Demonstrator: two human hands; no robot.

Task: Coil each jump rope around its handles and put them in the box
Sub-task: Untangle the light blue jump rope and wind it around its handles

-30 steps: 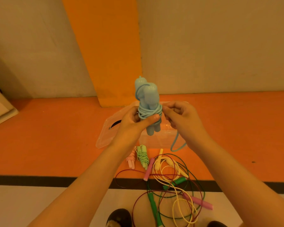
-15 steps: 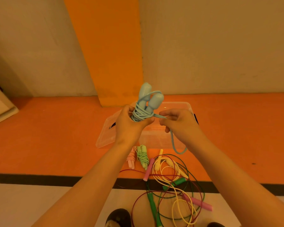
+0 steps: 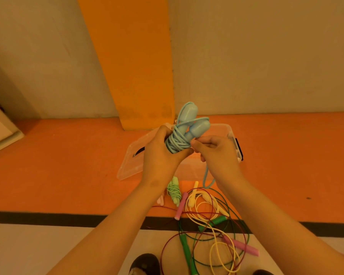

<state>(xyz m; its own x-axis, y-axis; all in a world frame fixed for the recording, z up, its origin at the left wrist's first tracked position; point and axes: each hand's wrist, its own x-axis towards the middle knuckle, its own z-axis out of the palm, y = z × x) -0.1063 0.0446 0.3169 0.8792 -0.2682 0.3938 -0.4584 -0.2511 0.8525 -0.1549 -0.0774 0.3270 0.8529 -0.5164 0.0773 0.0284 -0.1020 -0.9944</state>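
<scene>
Blue rope [image 3: 177, 142] is held in mid-air between both hands, its paired handles [image 3: 189, 116] nearly upright with the tops tipped toward 1 o'clock, in front of the box [image 3: 230, 133] — which lies at 12 o'clock, just beyond the hands. Left hand [image 3: 159, 155] is wrapped round the wound middle of the bundle, while right hand [image 3: 214, 153], touching the bundle at its 3 o'clock side, pinches the cord in curled fingers — a short loose loop [image 3: 206, 176] hangs from it toward 6 o'clock. By my reading that loop has yet to go round the handles, right hand circling, before the bundle can drop forward into the box.
</scene>
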